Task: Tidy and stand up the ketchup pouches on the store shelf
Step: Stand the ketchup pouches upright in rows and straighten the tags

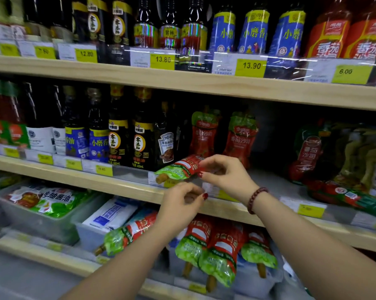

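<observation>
My right hand (222, 173) pinches the bottom end of a red and green ketchup pouch (178, 168), which lies tilted over the middle shelf's front edge with its spout pointing down-left. My left hand (182, 199) hovers just below it, fingers curled with nothing in them, apart from the pouch. Two matching pouches stand upright behind, one pouch (203, 133) on the left and another pouch (241, 137) on the right. A larger ketchup pouch (308, 152) stands further right. Several pouches (215, 247) lie spout-down on the shelf below.
Dark sauce bottles (117, 139) crowd the middle shelf left of the pouches. The wooden shelf edge (126, 187) carries yellow price tags. More fallen pouches (345, 195) lie at the right. Bins with soy sauce packs (52, 200) sit on the lower shelf.
</observation>
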### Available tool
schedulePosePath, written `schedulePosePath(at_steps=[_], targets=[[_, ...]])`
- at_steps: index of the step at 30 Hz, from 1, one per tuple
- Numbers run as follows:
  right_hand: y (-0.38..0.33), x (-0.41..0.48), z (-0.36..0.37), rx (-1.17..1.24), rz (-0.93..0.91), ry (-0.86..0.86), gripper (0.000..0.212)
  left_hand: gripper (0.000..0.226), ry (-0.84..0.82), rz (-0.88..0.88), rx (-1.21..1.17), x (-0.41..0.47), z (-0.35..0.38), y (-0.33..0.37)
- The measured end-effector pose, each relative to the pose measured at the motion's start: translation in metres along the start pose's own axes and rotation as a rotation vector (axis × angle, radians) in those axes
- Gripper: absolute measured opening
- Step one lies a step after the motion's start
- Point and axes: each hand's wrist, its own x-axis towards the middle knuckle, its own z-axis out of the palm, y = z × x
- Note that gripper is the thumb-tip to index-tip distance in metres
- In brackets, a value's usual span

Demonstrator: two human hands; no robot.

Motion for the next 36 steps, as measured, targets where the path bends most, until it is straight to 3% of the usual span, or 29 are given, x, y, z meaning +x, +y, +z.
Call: schedulePosePath(at_steps=[5, 8, 12, 18, 22, 27, 31, 36], targets=[[-0.002, 0.018, 0.032, -0.089, -0.034, -0.164, 0.058, 0.007, 0.013, -0.086, 0.039, -0.002, -0.033, -0.02], [0.0, 0.027, 0.039, -0.105, -0.024, -0.206, 0.062, 0.008, 0.013, -0.08, 0.115, 0.0, -0.045, -0.026], [0.006, 0.03, 0.042, -0.186, -0.047, -0.188, 0.052, 0.011, 0.009, -0.052, 0.204, 0.002, -0.052, -0.03], [0.016, 0.025, 0.056, -0.381, -0.238, -0.004, 0.04, 0.011, 0.024, -0.03, 0.175, 0.002, -0.051, -0.028], [0.023, 0.025, 0.048, -0.28, -0.257, 0.094, 0.042, 0.011, 0.026, -0.007, 0.118, 0.005, -0.053, -0.024], [0.013, 0.037, 0.017, -0.114, -0.208, 0.313, 0.026, 0.016, 0.1, 0.006, 0.072, 0.018, -0.059, -0.015], [0.002, 0.048, -0.01, -0.006, -0.126, 0.332, 0.012, 0.028, 0.134, -0.031, 0.042, 0.035, -0.053, -0.008], [-0.003, 0.054, -0.022, 0.088, -0.077, 0.248, 0.012, 0.057, 0.014, -0.088, -0.091, 0.064, -0.032, 0.003]])
